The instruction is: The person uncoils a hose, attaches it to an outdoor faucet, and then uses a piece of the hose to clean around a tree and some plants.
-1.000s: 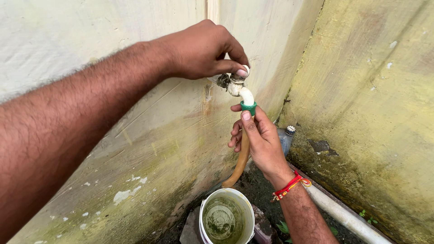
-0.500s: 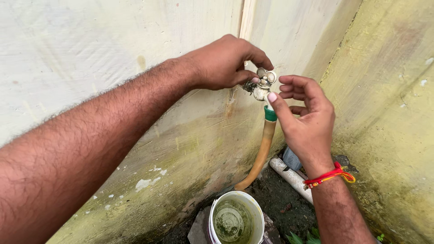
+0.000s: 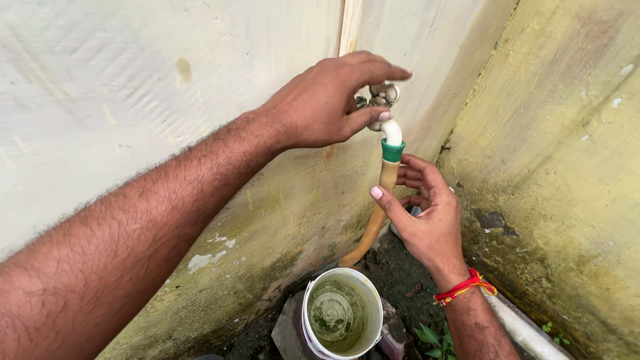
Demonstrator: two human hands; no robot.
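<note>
Head view: the left hand (image 3: 327, 103) reaches in from the left to the tap (image 3: 381, 100) fixed on the pale wall (image 3: 133, 87). Its fingers (image 3: 373, 69) stretch loosely over the top of the metal handle while the thumb presses up beneath it, so the handle sits in a narrow pinch between thumb and fingers.

The right hand (image 3: 427, 220) comes up from below, just under the tap. Its fingers (image 3: 417, 175) are half curled and its thumb (image 3: 387, 203) is spread, cupped around the hose (image 3: 373, 220); whether they actually press on it cannot be told.

The tap has a tarnished metal handle and a short white spout that bends downward. A green collar (image 3: 393, 151) joins the spout to the tan hose, which hangs down along the wall, passing between the right thumb and fingers.

Below the hands stands 1 white bucket (image 3: 341, 313) with greenish water in it. A red and yellow thread band (image 3: 463, 287) circles the right wrist, and a white pipe (image 3: 527, 330) runs along the foot of the stained yellow wall (image 3: 567, 167) at the right.
</note>
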